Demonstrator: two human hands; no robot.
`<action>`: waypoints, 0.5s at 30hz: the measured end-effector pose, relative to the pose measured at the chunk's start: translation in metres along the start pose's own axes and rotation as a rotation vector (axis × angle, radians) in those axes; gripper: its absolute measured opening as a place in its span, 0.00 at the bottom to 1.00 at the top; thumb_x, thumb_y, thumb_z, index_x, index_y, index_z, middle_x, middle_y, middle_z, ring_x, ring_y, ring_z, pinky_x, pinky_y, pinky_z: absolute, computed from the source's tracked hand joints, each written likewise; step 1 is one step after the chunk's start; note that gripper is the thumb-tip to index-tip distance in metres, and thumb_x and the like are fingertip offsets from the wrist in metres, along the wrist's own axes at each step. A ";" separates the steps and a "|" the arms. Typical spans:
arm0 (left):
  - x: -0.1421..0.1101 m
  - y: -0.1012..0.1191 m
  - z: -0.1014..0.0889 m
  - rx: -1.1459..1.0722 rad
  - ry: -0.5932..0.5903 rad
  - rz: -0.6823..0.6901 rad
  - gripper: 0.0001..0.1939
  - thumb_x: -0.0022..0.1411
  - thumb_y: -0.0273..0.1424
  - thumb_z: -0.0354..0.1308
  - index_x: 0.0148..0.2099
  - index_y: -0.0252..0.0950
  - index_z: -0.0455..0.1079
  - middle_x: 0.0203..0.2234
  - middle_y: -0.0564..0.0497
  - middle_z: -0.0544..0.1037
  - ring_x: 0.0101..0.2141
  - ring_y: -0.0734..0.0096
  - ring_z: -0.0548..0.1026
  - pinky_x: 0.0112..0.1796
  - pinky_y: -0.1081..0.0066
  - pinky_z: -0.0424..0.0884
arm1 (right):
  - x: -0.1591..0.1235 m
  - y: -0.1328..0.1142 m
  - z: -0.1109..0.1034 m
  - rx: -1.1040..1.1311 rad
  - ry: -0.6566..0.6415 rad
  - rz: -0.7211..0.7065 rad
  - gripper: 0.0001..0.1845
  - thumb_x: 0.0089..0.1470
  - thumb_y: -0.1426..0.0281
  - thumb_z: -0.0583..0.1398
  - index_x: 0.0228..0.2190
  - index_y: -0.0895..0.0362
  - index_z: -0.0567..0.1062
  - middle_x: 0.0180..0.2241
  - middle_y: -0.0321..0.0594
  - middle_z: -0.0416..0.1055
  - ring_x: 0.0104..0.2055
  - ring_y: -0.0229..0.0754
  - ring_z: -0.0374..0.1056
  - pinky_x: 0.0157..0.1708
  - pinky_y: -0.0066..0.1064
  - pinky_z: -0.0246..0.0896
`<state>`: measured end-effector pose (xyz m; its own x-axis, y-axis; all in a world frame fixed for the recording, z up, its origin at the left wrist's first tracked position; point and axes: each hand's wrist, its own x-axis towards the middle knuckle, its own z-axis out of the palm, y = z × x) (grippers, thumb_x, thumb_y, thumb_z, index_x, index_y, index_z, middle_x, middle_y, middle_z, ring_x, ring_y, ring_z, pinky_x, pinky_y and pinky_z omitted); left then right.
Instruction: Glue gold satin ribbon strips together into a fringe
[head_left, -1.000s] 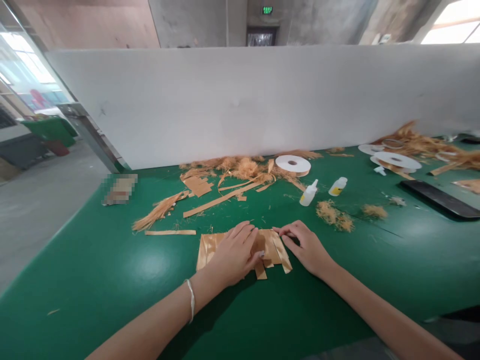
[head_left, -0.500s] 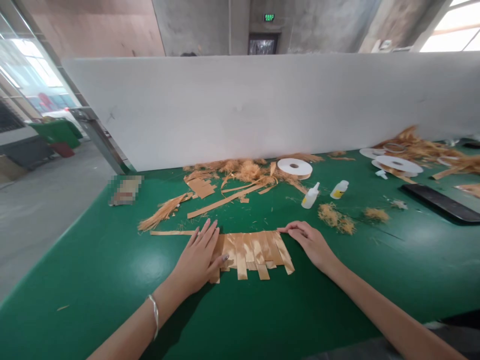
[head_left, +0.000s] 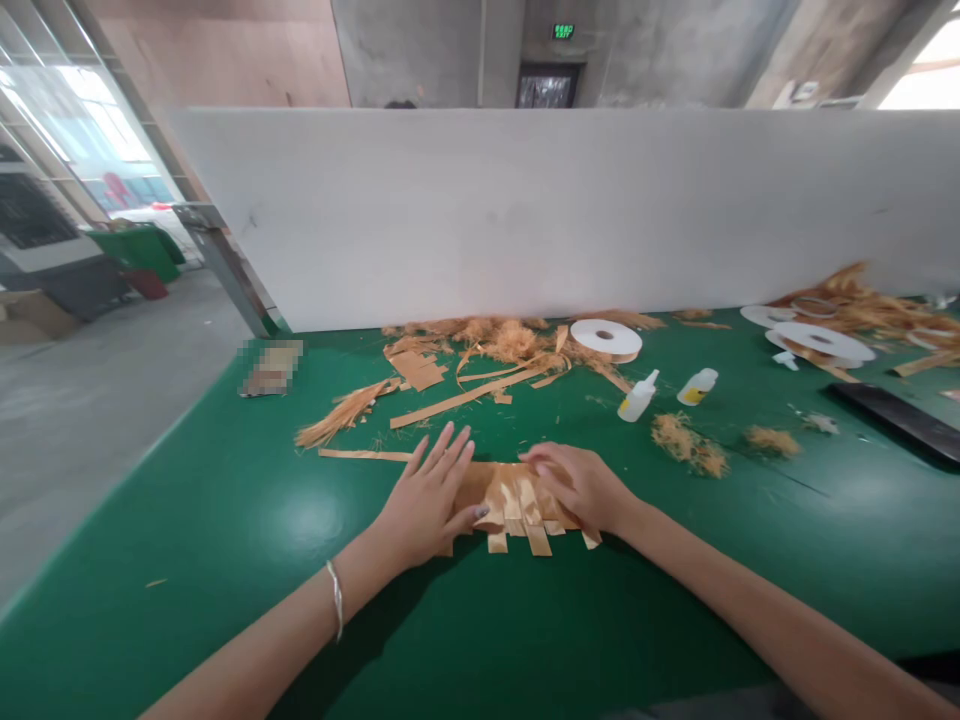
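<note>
A row of shiny tan ribbon strips [head_left: 514,500] hangs side by side from one long horizontal ribbon, lying on the green table. My left hand [head_left: 431,500] rests flat over the left part of the row, fingers stretched and a little apart. Out past it to the left runs the bare end of the long ribbon [head_left: 364,455]. Over the right part, my right hand [head_left: 574,485] has its fingers bent and drawn together at the upper edge, on the long ribbon's right end. Its fingertips partly hide the ribbon there.
Behind the hands lie frayed tan fibres [head_left: 514,340], cut ribbon pieces [head_left: 420,367] and a white spool [head_left: 606,340]. Two small bottles [head_left: 638,396] stand to the right, near fibre tufts [head_left: 690,445] and a black tray-like object [head_left: 900,418]. A white partition [head_left: 480,210] closes the back.
My right hand has moved left from beyond the row's right end to over its right strips. My left hand stays flat on the left part. The whole view has shifted slightly.
</note>
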<state>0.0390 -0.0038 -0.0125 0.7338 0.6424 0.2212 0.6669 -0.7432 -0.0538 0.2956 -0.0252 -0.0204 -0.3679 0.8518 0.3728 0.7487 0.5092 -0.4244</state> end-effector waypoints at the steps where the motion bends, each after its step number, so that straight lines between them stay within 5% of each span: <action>1: 0.008 0.000 -0.003 -0.006 -0.006 0.035 0.34 0.65 0.48 0.36 0.66 0.33 0.42 0.64 0.45 0.46 0.64 0.59 0.38 0.60 0.54 0.42 | 0.011 -0.001 0.000 -0.033 -0.017 -0.030 0.15 0.59 0.68 0.47 0.45 0.56 0.68 0.47 0.44 0.70 0.50 0.44 0.66 0.47 0.38 0.63; 5: 0.056 -0.012 -0.012 0.004 0.070 -0.050 0.30 0.67 0.43 0.33 0.65 0.31 0.45 0.64 0.45 0.46 0.64 0.59 0.33 0.60 0.54 0.42 | 0.059 0.002 0.002 -0.221 0.048 -0.110 0.22 0.62 0.63 0.45 0.53 0.59 0.61 0.60 0.50 0.52 0.64 0.47 0.44 0.58 0.46 0.49; 8: 0.085 -0.020 -0.006 0.011 0.127 -0.159 0.28 0.68 0.39 0.35 0.65 0.31 0.47 0.64 0.44 0.47 0.64 0.59 0.35 0.59 0.54 0.44 | 0.079 0.010 0.016 -0.288 0.097 -0.099 0.26 0.62 0.59 0.44 0.55 0.61 0.59 0.61 0.53 0.48 0.65 0.48 0.40 0.59 0.47 0.45; 15: 0.075 -0.030 0.024 0.007 0.024 -0.224 0.28 0.67 0.41 0.36 0.63 0.29 0.50 0.63 0.40 0.50 0.63 0.54 0.38 0.59 0.52 0.46 | 0.073 0.028 0.052 -0.001 0.021 0.035 0.33 0.57 0.49 0.45 0.54 0.60 0.61 0.60 0.54 0.51 0.63 0.52 0.44 0.59 0.49 0.43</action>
<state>0.0770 0.0707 -0.0177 0.5637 0.7867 0.2516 0.8139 -0.5809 -0.0069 0.2613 0.0577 -0.0480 -0.3302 0.8662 0.3751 0.7617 0.4792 -0.4362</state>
